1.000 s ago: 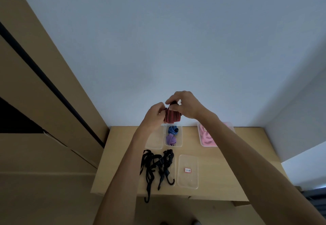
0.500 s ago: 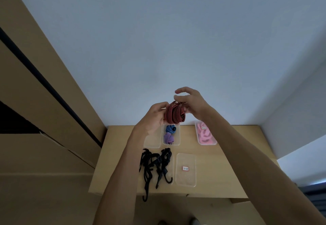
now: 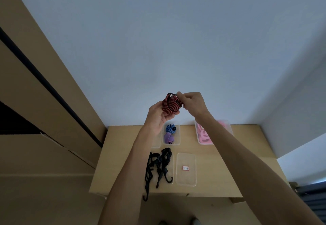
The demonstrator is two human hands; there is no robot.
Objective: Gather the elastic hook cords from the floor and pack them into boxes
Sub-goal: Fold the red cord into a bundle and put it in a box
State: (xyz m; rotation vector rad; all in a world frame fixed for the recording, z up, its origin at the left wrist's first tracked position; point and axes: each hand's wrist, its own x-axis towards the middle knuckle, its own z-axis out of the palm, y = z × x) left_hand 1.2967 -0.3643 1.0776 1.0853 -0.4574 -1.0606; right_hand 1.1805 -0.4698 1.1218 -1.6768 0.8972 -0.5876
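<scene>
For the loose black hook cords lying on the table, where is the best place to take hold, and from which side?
Judging from the picture, grip the black hook cords at the bunched, tangled upper part, coming from above. There the strands cross and lie together, so one pinch likely lifts the bundle. The lower ends splay apart, end in hooks, and one hangs over the table edge, so a grip there would probably take one strand.

The wooden table (image 3: 220, 168) bears clear boxes (image 3: 186, 169), a pink box (image 3: 198, 136) and black hook cords (image 3: 158, 164).

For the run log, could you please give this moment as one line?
left hand: holds red coil | right hand: pinches its end | boxes: on table
</scene>
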